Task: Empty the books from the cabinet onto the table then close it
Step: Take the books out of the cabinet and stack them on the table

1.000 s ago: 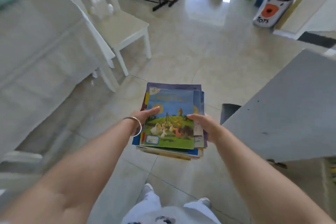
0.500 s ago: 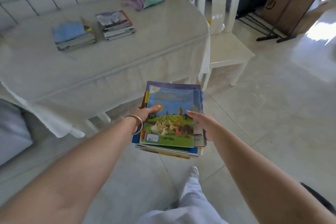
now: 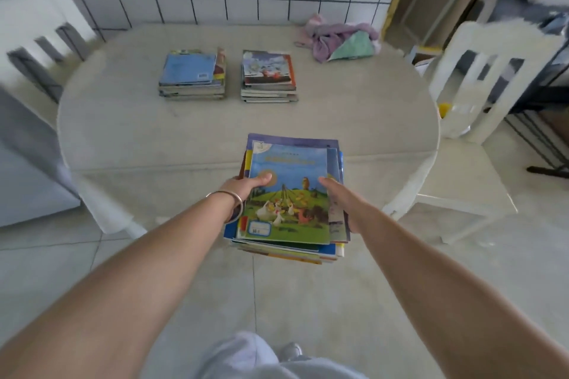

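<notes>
The round table with its pale cloth is dead ahead of you. Your stack of thin colourful picture books hangs over its near edge, long axis pointing forward, left hand and right hand clamping the sides, equally near.

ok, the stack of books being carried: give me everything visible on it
The carried stack is a dozen or so thin, glossy picture books, edges slightly uneven, held roughly level over the floor at the table's near edge. The top cover shows blue sky, a green meadow and cartoon animals. The left hand and right hand grip opposite sides, thumbs on top. It touches nothing else.
</notes>
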